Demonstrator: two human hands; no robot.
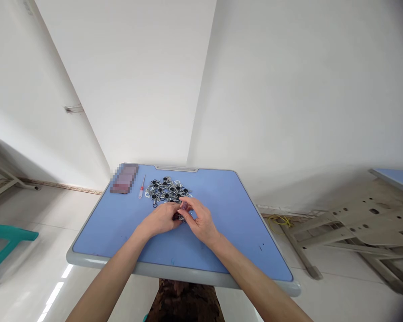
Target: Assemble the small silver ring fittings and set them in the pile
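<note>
Both hands meet over the middle of the blue table (pixel 218 232), just in front of a pile of small metal parts with black round pieces (pixel 166 190). My left hand (pixel 163 218) is closed around a small metal part (pixel 180 218), mostly hidden by the fingers. With thumb and fingers pinched, my right hand (pixel 199 221) holds a small purplish piece (pixel 184 205) right above that part. Left of the pile lies a screwdriver (pixel 141 188) with a clear and red handle.
A blurred flat rectangular object (pixel 124 178) lies at the table's back left corner. The white wall (pixel 154 89) rises behind the table. A green stool (pixel 10 237) stands on the left, another desk (pixel 362 223) on the right, with a yellow cord (pixel 280 220) on the floor.
</note>
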